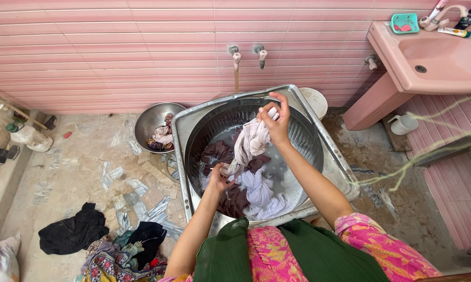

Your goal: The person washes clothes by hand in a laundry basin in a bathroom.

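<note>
1. Cloth (pixel 250 143), pale and wet, hangs over the tub (pixel 319 112), stretched between both hands so it drips back into the water.
2. Left hand (pixel 218 180) reaches low into the tub, fingers closed on the cloth's bottom end.
3. Right hand (pixel 275 121) is raised, elbow bent, fingers pinched tight on the top end.

Pale wet garment (pixel 250 145), twisted and stretched upright above grey wash water, upper end lifted high, lower end down among soaking dark and white clothes (pixel 246 194).
</note>
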